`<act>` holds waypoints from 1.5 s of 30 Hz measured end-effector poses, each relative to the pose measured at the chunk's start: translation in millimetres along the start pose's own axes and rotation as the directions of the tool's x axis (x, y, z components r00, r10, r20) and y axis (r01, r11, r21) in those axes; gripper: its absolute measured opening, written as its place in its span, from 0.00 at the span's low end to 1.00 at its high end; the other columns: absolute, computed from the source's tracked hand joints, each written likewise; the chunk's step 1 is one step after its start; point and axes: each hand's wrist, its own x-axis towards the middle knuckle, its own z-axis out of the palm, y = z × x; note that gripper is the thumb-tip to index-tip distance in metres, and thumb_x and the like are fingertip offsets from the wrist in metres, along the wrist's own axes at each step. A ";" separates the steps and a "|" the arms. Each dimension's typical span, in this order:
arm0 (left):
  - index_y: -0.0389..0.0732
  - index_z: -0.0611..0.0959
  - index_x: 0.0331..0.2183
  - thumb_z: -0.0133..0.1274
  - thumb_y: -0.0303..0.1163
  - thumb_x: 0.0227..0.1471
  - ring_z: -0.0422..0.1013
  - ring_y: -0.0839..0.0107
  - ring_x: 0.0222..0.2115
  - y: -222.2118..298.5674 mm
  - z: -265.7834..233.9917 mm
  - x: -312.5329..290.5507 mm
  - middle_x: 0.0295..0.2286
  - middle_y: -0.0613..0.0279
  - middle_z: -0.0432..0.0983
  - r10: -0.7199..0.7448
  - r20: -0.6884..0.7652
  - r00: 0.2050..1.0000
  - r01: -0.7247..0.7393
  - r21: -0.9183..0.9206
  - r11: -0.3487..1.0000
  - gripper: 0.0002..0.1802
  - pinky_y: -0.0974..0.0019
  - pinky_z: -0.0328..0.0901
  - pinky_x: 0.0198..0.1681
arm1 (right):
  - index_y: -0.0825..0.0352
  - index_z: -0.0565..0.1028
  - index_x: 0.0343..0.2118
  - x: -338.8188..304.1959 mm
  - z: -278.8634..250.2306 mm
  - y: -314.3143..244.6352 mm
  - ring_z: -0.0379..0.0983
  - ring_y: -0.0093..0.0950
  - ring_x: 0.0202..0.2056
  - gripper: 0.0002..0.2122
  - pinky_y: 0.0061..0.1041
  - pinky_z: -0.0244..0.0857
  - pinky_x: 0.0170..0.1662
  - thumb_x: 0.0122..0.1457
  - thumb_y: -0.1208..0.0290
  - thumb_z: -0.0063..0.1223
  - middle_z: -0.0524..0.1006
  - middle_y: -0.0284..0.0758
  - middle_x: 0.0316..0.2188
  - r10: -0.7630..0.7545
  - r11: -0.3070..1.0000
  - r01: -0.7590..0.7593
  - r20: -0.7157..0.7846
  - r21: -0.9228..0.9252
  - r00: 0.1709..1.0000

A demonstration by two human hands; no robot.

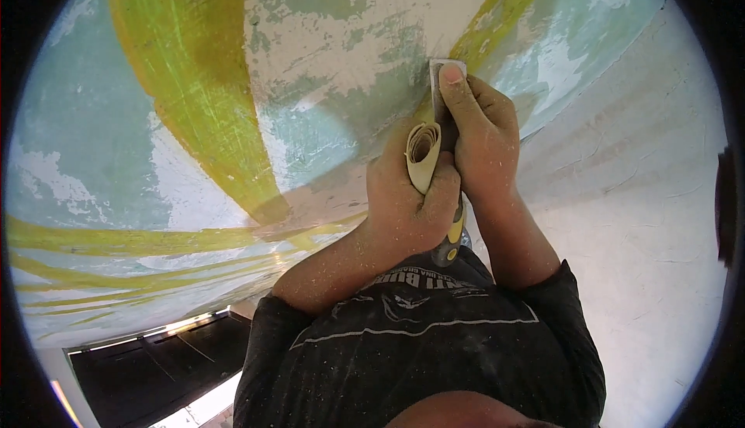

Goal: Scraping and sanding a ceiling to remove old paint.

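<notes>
My right hand [485, 129] is closed round a putty knife [436, 86], its thumb pressed flat on the metal blade. The blade's end is up against the painted wall [334, 48], beside a yellow-green stripe. Just below, my left hand [407, 203] is closed on a rolled piece of beige paper, perhaps sandpaper [421, 160]. Under that hand the knife's black and yellow handle [450, 246] sticks out; whether the left fingers also grip it is hidden. Both hands are dusty and close together.
Pale green paint with flaked white patches and wide yellow-green bands covers the wall. On the right is a plain whitish surface [621, 242]. A dark panel or opening [155, 358] with bright edges is at lower left. My dark shirt [434, 350] fills the bottom.
</notes>
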 end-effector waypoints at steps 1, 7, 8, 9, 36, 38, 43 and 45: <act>0.34 0.73 0.35 0.47 0.23 0.47 0.73 0.55 0.22 1.2 -0.9 1.1 0.22 0.50 0.73 0.002 0.011 1.000 -0.002 -0.023 1.000 0.10 0.61 0.67 0.27 | 0.68 0.75 0.26 -1.0 2.1 -2.0 0.58 0.10 0.22 0.17 0.14 0.51 0.23 0.66 0.60 0.48 0.69 0.21 0.20 0.002 1.000 -0.002 0.003 0.000 1.000; 0.34 0.73 0.35 0.47 0.23 0.47 0.73 0.58 0.22 -5.5 0.8 0.8 0.23 0.50 0.73 0.059 -0.058 0.997 -0.062 -0.045 0.997 0.10 0.62 0.67 0.27 | 0.69 0.75 0.23 -0.9 10.0 -7.4 0.57 0.10 0.21 0.19 0.15 0.51 0.22 0.66 0.59 0.47 0.68 0.21 0.18 -0.031 0.998 0.030 -0.035 -0.050 0.999; 0.34 0.73 0.35 0.47 0.23 0.47 0.73 0.58 0.22 0.1 0.4 7.1 0.23 0.50 0.73 0.048 -0.050 0.998 -0.050 -0.051 0.997 0.10 0.62 0.67 0.27 | 0.71 0.74 0.21 3.0 11.8 -14.1 0.57 0.13 0.20 0.21 0.20 0.52 0.22 0.65 0.58 0.48 0.68 0.24 0.15 -0.131 0.989 0.124 -0.096 -0.079 0.987; 0.34 0.73 0.35 0.47 0.23 0.47 0.73 0.58 0.23 10.3 -2.1 17.4 0.24 0.49 0.73 0.073 -0.029 0.997 -0.073 -0.004 0.997 0.09 0.61 0.67 0.27 | 0.73 0.72 0.19 6.8 11.8 -19.3 0.58 0.15 0.20 0.23 0.25 0.53 0.22 0.64 0.57 0.48 0.68 0.27 0.13 -0.231 0.970 0.215 -0.152 -0.115 0.961; 0.33 0.73 0.38 0.49 0.25 0.53 0.76 0.61 0.27 -14.2 7.3 -21.1 0.26 0.50 0.76 0.020 -0.101 0.995 -0.018 0.015 1.000 0.10 0.62 0.68 0.31 | 0.69 0.75 0.23 -2.9 4.9 6.3 0.58 0.11 0.21 0.18 0.17 0.52 0.22 0.63 0.60 0.53 0.69 0.23 0.17 -0.074 0.996 0.076 0.033 -0.040 0.997; 0.33 0.73 0.38 0.48 0.25 0.53 0.75 0.61 0.27 -12.8 9.3 -17.6 0.27 0.50 0.76 0.021 -0.101 0.995 -0.021 -0.001 1.000 0.10 0.62 0.68 0.32 | 0.67 0.74 0.23 -0.2 4.3 -1.4 0.56 0.10 0.20 0.16 0.14 0.48 0.21 0.63 0.61 0.53 0.67 0.20 0.17 -0.100 0.993 0.102 0.038 -0.060 0.994; 0.33 0.73 0.38 0.47 0.24 0.52 0.73 0.61 0.28 -15.2 10.9 -13.7 0.27 0.50 0.74 0.108 -0.072 0.992 -0.106 0.036 0.994 0.09 0.63 0.66 0.33 | 0.67 0.73 0.21 0.9 2.2 -8.2 0.55 0.10 0.19 0.16 0.14 0.45 0.20 0.63 0.61 0.54 0.66 0.20 0.17 -0.107 0.991 0.112 0.064 -0.069 0.992; 0.33 0.73 0.38 0.47 0.23 0.52 0.72 0.61 0.27 -18.3 18.0 -20.1 0.27 0.50 0.74 0.048 -0.110 0.993 -0.053 -0.045 0.998 0.09 0.63 0.66 0.32 | 0.67 0.73 0.21 0.4 0.4 -0.9 0.55 0.10 0.19 0.16 0.14 0.45 0.20 0.63 0.61 0.54 0.66 0.20 0.16 -0.087 0.993 0.092 0.063 -0.078 0.994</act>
